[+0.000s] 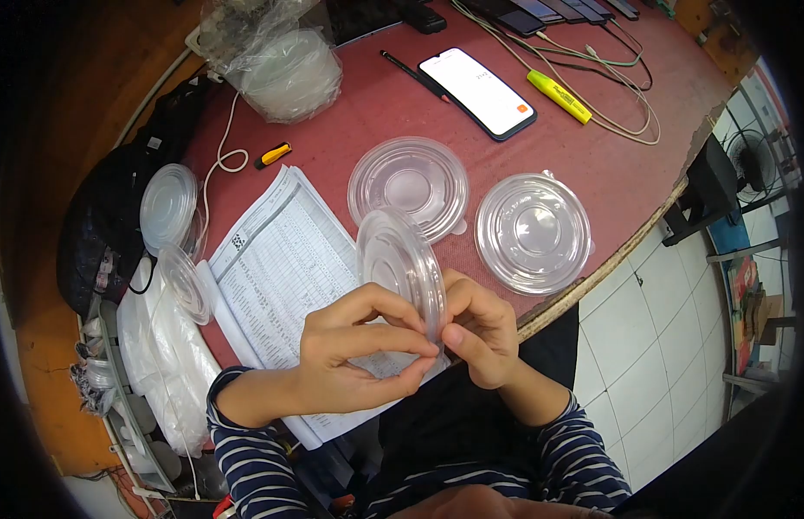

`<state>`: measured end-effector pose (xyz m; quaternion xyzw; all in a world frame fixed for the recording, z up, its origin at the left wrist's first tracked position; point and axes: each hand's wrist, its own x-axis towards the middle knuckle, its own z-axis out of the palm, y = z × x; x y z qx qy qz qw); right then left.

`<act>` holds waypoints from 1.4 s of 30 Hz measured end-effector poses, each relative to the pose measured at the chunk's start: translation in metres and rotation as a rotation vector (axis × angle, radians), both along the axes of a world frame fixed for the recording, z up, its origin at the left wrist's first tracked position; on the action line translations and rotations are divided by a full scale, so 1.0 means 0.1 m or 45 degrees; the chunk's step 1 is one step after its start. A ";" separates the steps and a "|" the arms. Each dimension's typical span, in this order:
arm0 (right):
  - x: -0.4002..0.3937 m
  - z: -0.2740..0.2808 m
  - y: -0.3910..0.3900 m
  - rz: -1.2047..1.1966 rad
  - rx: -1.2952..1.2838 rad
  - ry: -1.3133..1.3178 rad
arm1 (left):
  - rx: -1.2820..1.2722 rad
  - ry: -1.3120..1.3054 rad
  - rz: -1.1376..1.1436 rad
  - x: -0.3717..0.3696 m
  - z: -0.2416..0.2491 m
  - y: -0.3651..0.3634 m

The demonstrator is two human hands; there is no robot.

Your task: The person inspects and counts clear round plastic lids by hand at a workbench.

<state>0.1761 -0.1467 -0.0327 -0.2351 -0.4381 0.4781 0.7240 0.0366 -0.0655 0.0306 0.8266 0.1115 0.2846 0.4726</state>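
Observation:
Between my two hands a clear round plastic lid [393,255] stands tilted on edge; it looks like a few lids pressed together. My left hand [359,346] pinches its lower rim with thumb and fingers. From the other side, my right hand [482,329] grips the same rim, thumb close to the left fingertips. Just behind the held lid lies a clear lid [408,173] on the red tabletop. To its right another clear lid [533,233] rests flat, its small tab at the top. Printed sheets [289,251] lie partly under my left hand.
A lit phone [477,91] and a yellow highlighter [559,97] lie toward the back, near cables [623,82]. A plastic bag of stacked containers [289,78] stands back left. More lids [168,208] sit by a black bag [99,208]. The table's worn edge [618,255] runs along the right.

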 end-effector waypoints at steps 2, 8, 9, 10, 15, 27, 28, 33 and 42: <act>0.01 0.00 0.00 -0.011 0.009 -0.063 | 0.001 0.013 0.037 0.00 0.00 -0.01; 0.00 -0.01 0.01 -0.021 0.017 -0.056 | 0.109 -0.010 0.061 0.00 -0.01 -0.03; 0.00 -0.01 0.01 -0.021 0.018 -0.056 | 0.109 -0.011 0.061 -0.01 -0.01 -0.04; -0.01 -0.01 0.01 -0.024 0.011 -0.051 | 0.135 0.017 0.073 -0.02 0.01 -0.04; -0.03 -0.01 0.01 -0.022 -0.004 -0.029 | 0.163 0.037 0.082 -0.02 0.00 -0.06; 0.00 -0.03 0.02 -0.048 0.026 -0.096 | 0.187 -0.043 0.153 0.03 -0.03 -0.06; 0.00 -0.04 0.02 -0.097 0.019 -0.128 | 0.079 -0.089 0.193 0.03 -0.08 -0.09; -0.07 -0.01 0.02 -0.228 0.010 -0.204 | 0.184 -0.007 0.346 -0.02 -0.04 -0.09; -0.08 0.04 0.10 -0.384 0.013 -0.382 | 1.451 -0.048 0.618 -0.38 0.31 0.24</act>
